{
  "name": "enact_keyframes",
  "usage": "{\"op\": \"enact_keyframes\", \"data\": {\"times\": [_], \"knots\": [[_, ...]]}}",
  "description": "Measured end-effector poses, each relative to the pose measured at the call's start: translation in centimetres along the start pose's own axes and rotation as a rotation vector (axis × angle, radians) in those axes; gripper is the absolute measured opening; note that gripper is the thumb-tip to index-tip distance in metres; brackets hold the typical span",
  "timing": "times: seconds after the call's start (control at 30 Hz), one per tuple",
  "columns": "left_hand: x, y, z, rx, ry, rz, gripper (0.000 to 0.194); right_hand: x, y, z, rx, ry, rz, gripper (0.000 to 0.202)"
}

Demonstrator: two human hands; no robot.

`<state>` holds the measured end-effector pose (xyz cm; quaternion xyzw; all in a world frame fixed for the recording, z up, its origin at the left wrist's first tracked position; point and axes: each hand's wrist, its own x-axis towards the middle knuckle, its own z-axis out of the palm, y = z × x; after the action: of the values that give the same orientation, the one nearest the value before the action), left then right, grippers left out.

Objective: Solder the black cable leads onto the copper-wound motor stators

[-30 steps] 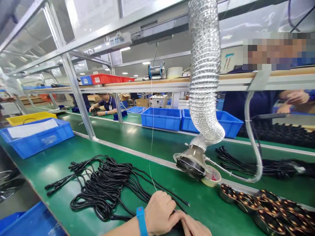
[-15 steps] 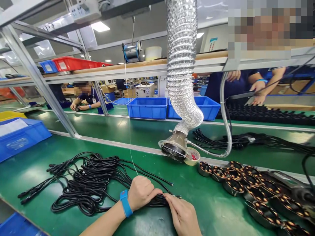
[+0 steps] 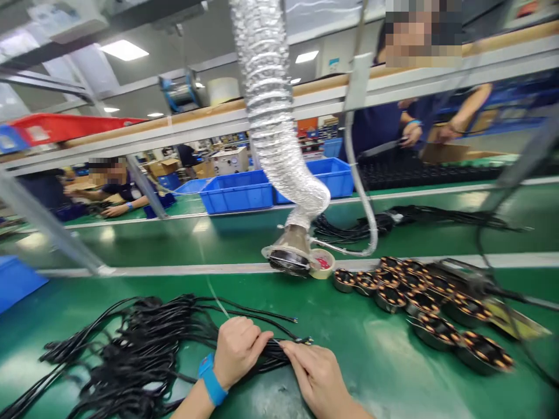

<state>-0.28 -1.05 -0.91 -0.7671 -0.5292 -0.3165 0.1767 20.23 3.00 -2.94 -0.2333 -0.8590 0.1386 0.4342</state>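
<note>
A bundle of black cables (image 3: 144,340) lies on the green bench (image 3: 362,387), its stripped ends reaching right, under and past my hands. My left hand (image 3: 238,349), with a blue wrist strap (image 3: 212,379), is closed in a fist over the cables. A thin solder wire (image 3: 217,299) runs down into this fist. Right beside it, my right hand (image 3: 317,372) is closed, thumb and fingers pinching at the cable ends. Coloured cable tips (image 3: 309,340) stick out behind its fingers. Exactly what lies inside each grip is partly hidden.
A silver duct (image 3: 271,110) hangs to a fume hood (image 3: 290,253) beside a tape roll (image 3: 323,265). Several stators with copper windings (image 3: 391,297) stand on the right. Blue bins (image 3: 238,192) and a shelf with a wire spool (image 3: 180,93) are behind. Co-workers sit across.
The view has swung right and tilted, so the background has moved left. Both hands keep close together at the cables, with their grips little changed.
</note>
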Motion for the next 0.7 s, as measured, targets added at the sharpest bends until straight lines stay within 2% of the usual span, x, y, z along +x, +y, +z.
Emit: {"op": "enact_keyframes", "data": {"times": [0.1,0.2,0.3,0.4,0.7], "knots": [[-0.2,0.6,0.0,-0.06,-0.007,0.037,0.003,-0.3,-0.5,0.2,-0.024,-0.028,0.07,0.038],[-0.2,1.4,0.6,-0.136,-0.028,0.142,0.025,-0.4,-0.3,0.4,-0.057,-0.009,0.072,0.043],[-0.1,2.2,1.1,-0.157,-0.038,0.191,0.019,-0.6,0.0,0.3,-0.046,0.003,0.059,0.043],[-0.1,2.5,1.0,-0.117,-0.036,0.16,0.01,-0.7,0.1,0.2,-0.02,0.029,0.061,0.039],[0.2,1.0,0.0,0.006,-0.026,0.091,0.014,-0.1,1.7,0.1,0.025,0.096,-0.096,0.028]]}}
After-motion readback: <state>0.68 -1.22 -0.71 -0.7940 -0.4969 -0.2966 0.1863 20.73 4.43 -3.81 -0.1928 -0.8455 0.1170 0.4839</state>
